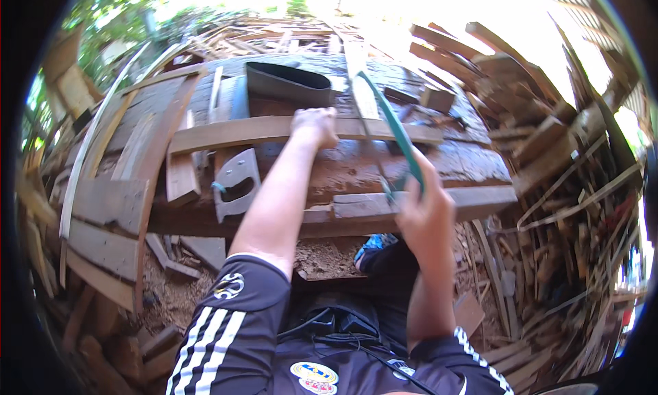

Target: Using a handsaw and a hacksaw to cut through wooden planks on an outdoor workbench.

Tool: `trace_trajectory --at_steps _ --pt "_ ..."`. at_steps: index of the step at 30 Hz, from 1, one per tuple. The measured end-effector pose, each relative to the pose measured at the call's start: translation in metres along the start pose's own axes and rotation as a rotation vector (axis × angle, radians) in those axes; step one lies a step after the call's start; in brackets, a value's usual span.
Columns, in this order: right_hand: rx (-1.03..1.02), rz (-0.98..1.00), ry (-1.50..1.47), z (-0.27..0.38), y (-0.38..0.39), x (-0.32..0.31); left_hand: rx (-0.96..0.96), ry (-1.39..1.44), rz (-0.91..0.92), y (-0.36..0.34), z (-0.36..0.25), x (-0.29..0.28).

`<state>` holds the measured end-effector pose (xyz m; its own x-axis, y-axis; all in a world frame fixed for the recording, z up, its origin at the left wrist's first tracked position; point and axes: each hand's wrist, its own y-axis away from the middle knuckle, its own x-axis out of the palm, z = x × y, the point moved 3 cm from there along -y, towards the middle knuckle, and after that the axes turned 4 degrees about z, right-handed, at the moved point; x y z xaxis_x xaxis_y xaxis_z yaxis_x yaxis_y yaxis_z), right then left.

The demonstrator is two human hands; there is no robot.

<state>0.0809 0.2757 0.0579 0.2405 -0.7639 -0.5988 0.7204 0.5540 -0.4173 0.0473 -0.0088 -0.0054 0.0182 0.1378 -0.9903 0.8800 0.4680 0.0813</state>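
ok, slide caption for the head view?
Left hand on a wooden board, right hand holding a green-framed saw.

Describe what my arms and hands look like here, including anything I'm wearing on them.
Your left hand and right hand show no gloves, though the right is blurred. The forearms are uncovered. Short, near-black sleeves: the left sleeve has three white stripes and a round white emblem; the right sleeve has white stripes too.

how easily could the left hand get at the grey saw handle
Probably yes: the grey saw handle shows largely uncovered beside the left forearm, though the left hand would first have to come off the plank.
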Motion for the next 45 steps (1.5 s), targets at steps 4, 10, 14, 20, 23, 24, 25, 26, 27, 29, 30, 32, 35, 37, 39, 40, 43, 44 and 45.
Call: trace_trajectory --at_steps 4,10,14,20,23,24,25,26,27,29,30,32,35,37,39,40,43,44,45 --pt "-0.017 -0.022 -0.068 0.020 0.048 -0.017 0.030 0.004 -0.083 0.005 -0.001 -0.004" --pt "-0.089 -0.030 0.028 -0.018 -0.029 0.032 0.028 0.001 -0.067 -0.002 -0.003 0.000" --pt "0.040 0.028 -0.071 -0.008 0.036 -0.009 0.040 0.020 -0.099 0.000 0.000 0.004" --pt "-0.049 0.002 0.032 -0.024 -0.024 0.041 0.056 -0.007 -0.153 -0.003 -0.003 0.002" --pt "-0.081 0.036 0.022 0.006 0.000 0.010 0.019 0.012 -0.066 0.001 0.010 0.006" --pt "-0.056 0.042 -0.026 0.016 0.026 -0.008 0.029 0.017 -0.074 0.001 0.007 0.003" --pt "-0.023 0.050 -0.073 0.017 0.041 -0.020 0.025 0.008 -0.073 0.003 -0.001 0.002" --pt "-0.018 0.043 -0.062 0.013 0.038 -0.018 0.020 0.000 -0.071 0.004 -0.006 -0.001" --pt "-0.070 0.017 -0.007 0.009 0.028 -0.008 0.025 -0.013 -0.040 0.001 -0.008 -0.007" --pt "-0.081 -0.012 0.110 -0.012 0.005 0.026 0.019 -0.011 -0.086 0.003 -0.002 -0.005" --pt "-0.088 -0.039 0.009 -0.027 -0.015 0.035 0.048 0.005 -0.123 -0.002 -0.011 -0.003" --pt "0.043 0.069 -0.002 -0.025 -0.025 0.021 0.054 0.005 -0.107 -0.001 -0.007 0.003" --pt "0.087 0.092 -0.143 0.013 0.026 -0.022 0.014 -0.010 -0.086 -0.001 0.006 0.003" --pt "-0.015 0.056 -0.053 0.012 0.022 -0.011 0.003 -0.015 -0.095 -0.004 0.000 0.001" --pt "-0.098 0.025 0.082 -0.004 0.005 0.016 0.018 -0.016 -0.101 0.001 -0.005 -0.003" --pt "-0.067 -0.009 0.043 -0.026 -0.015 0.030 0.048 -0.006 -0.109 0.000 -0.017 -0.007" --pt "0.126 0.091 -0.091 -0.014 -0.023 0.016 0.038 -0.012 -0.108 -0.002 -0.002 0.002" --pt "0.100 0.085 -0.109 -0.005 -0.005 0.002 0.018 -0.003 -0.075 0.000 0.004 0.004" --pt "0.112 0.078 -0.154 0.006 0.015 -0.012 0.011 -0.006 -0.094 0.003 0.005 0.000"
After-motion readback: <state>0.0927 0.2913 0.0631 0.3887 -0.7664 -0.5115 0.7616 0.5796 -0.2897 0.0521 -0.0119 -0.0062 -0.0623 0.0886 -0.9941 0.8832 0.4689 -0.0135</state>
